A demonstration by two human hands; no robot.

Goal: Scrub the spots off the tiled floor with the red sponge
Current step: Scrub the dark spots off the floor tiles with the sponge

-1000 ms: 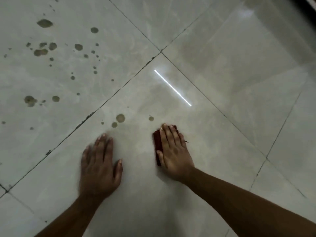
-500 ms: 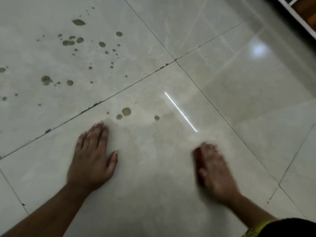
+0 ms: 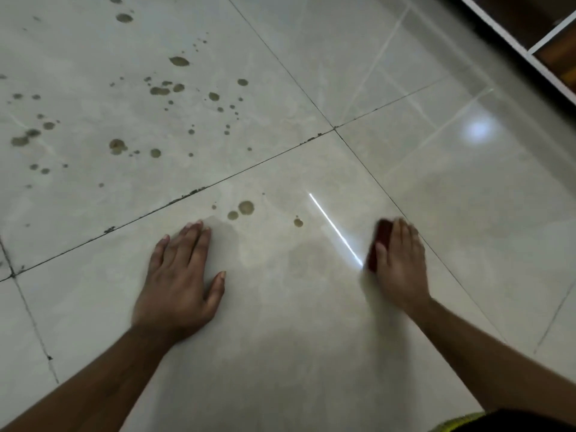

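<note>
The glossy beige tiled floor point(image 3: 280, 322) fills the view, its dark grout lines point(image 3: 174, 199) crossing near the top centre. The left hand point(image 3: 179, 277) lies flat on the tile, fingers straight and together, thumb spread, holding nothing. The blurred right hand point(image 3: 400, 263) presses flat on the red sponge point(image 3: 378, 244), fingers extended over it. Three larger brown spots point(image 3: 246, 207) sit between the hands' fingertips; many more scatter across the upper-left tile.
</note>
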